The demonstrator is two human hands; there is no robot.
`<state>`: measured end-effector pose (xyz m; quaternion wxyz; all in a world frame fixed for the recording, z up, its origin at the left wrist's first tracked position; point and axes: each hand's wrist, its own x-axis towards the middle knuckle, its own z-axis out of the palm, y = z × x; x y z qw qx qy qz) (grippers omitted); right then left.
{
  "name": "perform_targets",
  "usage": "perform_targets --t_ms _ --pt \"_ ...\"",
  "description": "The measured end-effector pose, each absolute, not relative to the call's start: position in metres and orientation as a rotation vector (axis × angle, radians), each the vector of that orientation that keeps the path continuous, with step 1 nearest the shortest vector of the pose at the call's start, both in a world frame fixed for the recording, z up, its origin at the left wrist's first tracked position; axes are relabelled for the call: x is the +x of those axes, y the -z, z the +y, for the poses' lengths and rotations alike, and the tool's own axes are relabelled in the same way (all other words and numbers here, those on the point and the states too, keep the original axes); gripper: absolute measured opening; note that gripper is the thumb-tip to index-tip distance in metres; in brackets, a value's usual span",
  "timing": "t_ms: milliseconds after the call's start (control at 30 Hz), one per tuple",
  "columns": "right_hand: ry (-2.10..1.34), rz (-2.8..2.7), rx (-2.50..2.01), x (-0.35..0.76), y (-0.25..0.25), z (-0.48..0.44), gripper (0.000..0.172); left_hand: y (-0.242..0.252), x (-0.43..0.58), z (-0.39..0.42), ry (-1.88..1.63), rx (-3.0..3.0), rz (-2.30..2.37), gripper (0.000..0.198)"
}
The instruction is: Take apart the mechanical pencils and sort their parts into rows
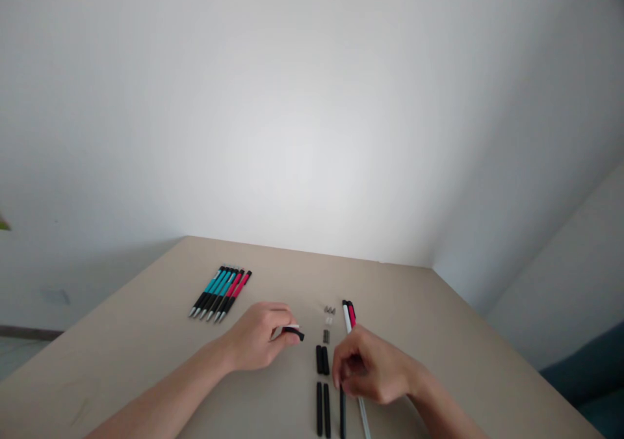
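Observation:
My left hand (260, 335), closed in a pinch, holds a small curved black pen part (295, 332) above the table. A thin white piece shows beside it, partly hidden by the fingers. My right hand (368, 364) is closed, its fingertips at the upper end of a slim black rod (342, 416). Left of that hand lie two short black tubes (322, 359), and nearer to me two longer black tubes (323, 410). Small springs (326, 336), clear bits (329, 320) and silver tips (330, 309) form a column beyond them.
A row of several blue and red pens (221, 294) lies at the left of the beige table (273, 276). White and red pen barrels (347, 315) extend beyond my right hand; thin white rods (363, 416) pass under it. White walls (302, 133) border the table.

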<state>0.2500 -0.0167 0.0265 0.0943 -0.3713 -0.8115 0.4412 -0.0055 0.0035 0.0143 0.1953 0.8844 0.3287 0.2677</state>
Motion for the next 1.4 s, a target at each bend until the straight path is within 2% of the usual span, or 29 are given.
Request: perform_targets --t_ms 267,500,733,1400 --pt "-1.140 -2.487 -1.231 0.249 -0.032 -0.019 0.015 -0.012 -0.005 -0.001 -0.555 2.411 0.632 0.012" --pt "-1.023 -2.607 -1.286 0.252 -0.039 -0.021 0.012 -0.006 -0.002 -0.010 -0.447 2.284 0.576 0.015" --pt "-0.956 -2.631 -1.359 0.257 -0.038 -0.018 0.011 -0.006 0.003 -0.014 -0.431 2.268 0.544 0.022" --pt "-0.830 -2.750 -1.238 0.243 -0.032 -0.027 0.015 -0.003 0.008 -0.018 -0.442 2.307 0.507 0.022"
